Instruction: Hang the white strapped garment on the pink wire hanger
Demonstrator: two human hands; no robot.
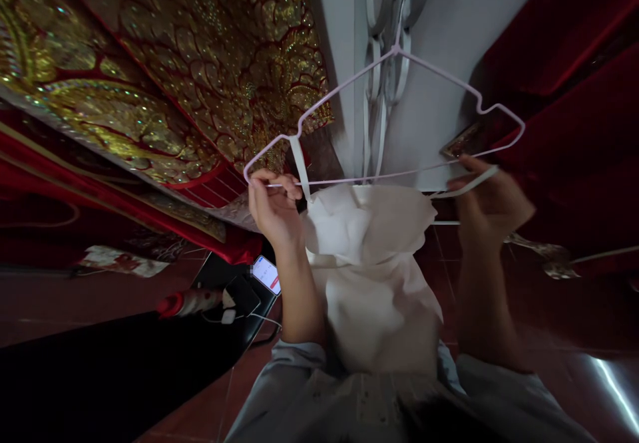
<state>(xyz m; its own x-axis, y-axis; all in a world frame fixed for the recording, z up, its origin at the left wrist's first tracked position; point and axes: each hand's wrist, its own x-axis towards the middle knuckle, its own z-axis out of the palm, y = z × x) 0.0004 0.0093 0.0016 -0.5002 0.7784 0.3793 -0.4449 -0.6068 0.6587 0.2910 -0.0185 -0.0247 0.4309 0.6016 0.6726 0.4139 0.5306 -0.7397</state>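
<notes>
A thin white wire hanger point(434, 74) hangs from a hook on a white pillar, and a white strappy garment point(372, 263) dangles below its bottom bar. My left hand point(272, 207) is closed on the hanger's left end, right beside the garment's left strap point(299, 167), which loops over the wire. At the hanger's right end, my right hand point(486, 200) pinches the garment's right strap point(472, 183) just under the wire. Both of my forearms reach up from grey sleeves at the bottom of the view.
A red cloth with heavy gold sequin embroidery point(164, 77) fills the upper left. Dark red velvet fabric point(584, 110) hangs on the right. A phone with a lit screen point(266, 274) and a red-tipped tool point(187, 303) lie on a dark surface at lower left, above a reddish tiled floor.
</notes>
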